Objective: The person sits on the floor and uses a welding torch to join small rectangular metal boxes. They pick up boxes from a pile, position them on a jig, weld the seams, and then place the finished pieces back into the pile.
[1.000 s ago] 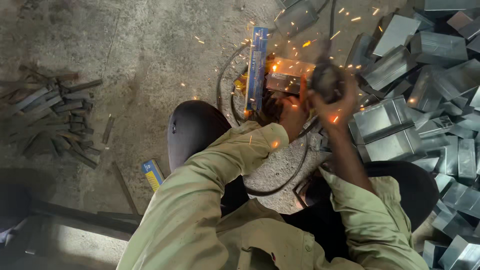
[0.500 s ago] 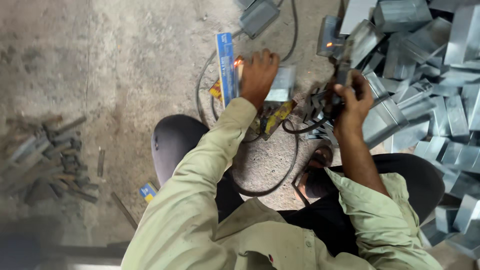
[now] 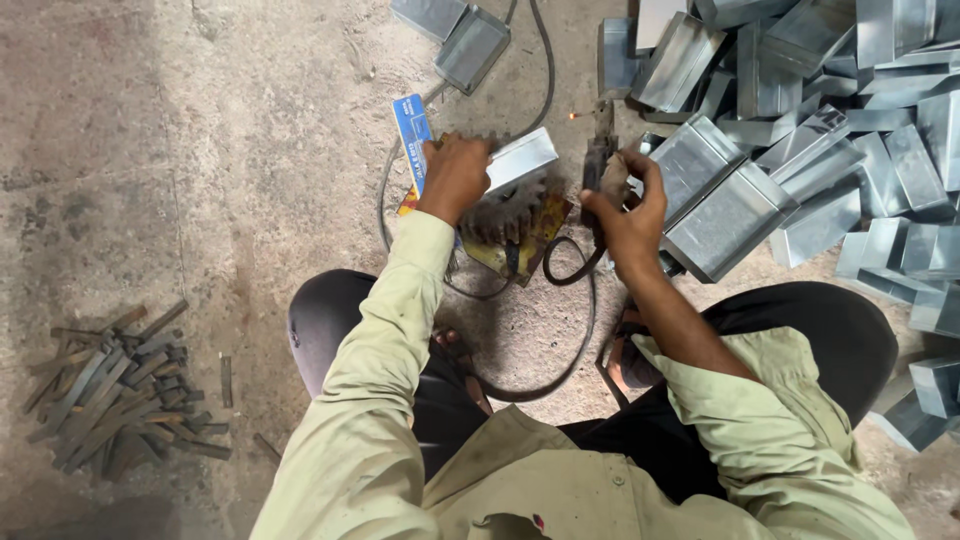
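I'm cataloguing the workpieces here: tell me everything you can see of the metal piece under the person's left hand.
The metal piece is a shiny grey sheet-metal box section, like those in the pile at the right. It lies tilted on a rusty gear-like block on the concrete floor. The left hand presses down on its near end, hiding that part. The right hand holds a dark cabled tool just beside it, apart.

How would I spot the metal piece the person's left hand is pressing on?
Start at the big heap of grey sheet-metal boxes on the right, then move left past the right hand gripping a dark welding holder. The left hand rests on a single shiny box. Unlike the heaped ones, it sits alone on a rusty toothed gear, beside a blue packet.
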